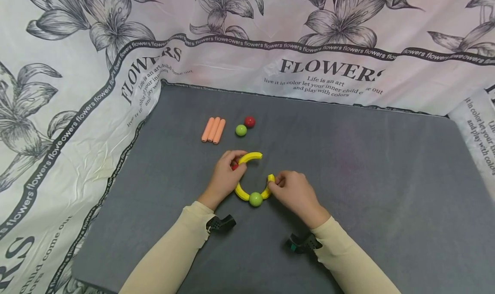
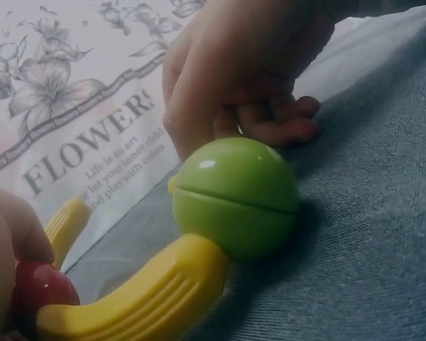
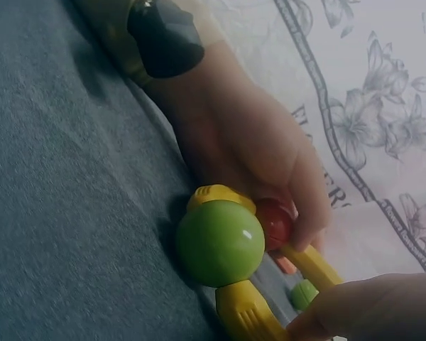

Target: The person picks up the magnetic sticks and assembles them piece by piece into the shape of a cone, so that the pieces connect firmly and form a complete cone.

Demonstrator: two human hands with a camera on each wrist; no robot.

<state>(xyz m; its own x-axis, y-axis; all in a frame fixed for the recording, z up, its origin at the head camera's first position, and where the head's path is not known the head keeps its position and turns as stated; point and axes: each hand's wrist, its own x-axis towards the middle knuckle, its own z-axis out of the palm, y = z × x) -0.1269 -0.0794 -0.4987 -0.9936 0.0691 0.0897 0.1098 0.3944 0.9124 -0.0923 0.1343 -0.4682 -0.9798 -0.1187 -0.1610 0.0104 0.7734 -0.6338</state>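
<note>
Yellow curved pieces and balls form an open ring on the dark tabletop. My left hand (image 1: 225,176) pinches a red ball (image 1: 234,167) between the upper-left yellow piece (image 1: 251,157) and the lower-left yellow piece (image 1: 242,192). A green ball (image 1: 255,199) sits at the ring's bottom, touching the lower-left and right pieces. My right hand (image 1: 295,193) holds the upper end of the right yellow piece (image 1: 271,183) between thumb and fingers. In the left wrist view the green ball (image 2: 236,199) partly hides that right piece. A gap separates the two upper yellow ends.
Three orange sticks (image 1: 213,130) lie side by side behind the ring. A second green ball (image 1: 241,130) and a red ball (image 1: 249,122) are to their right. Flower-printed cloth (image 1: 232,66) rises along the back and left edges of the grey tabletop (image 1: 371,191).
</note>
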